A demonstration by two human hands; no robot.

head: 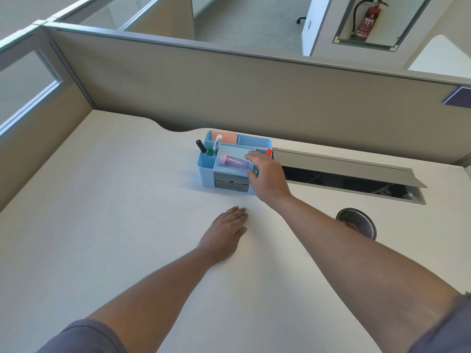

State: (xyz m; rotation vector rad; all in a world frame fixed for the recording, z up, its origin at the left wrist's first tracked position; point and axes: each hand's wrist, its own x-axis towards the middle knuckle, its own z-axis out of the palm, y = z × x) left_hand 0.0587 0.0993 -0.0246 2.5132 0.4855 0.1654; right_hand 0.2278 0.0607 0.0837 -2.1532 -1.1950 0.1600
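A light blue desk organizer (205,166) stands on the white desk (102,225) near its far edge. A purple transparent tube (233,162) lies across the organizer's front compartment. My right hand (267,178) reaches over the organizer's right end and holds the right end of the tube between thumb and fingers. Markers, one black (201,147), one white (217,142) and one green (210,151), stand in the left compartment. Orange sticky notes (225,136) sit at the back. My left hand (226,233) rests flat on the desk, fingers straight, in front of the organizer.
An open cable tray with a raised grey lid (344,169) lies right of the organizer. A round mesh grommet (356,222) sits beside my right forearm. Grey partition walls (229,93) enclose the desk at back and left. A fire extinguisher (368,20) hangs in the background.
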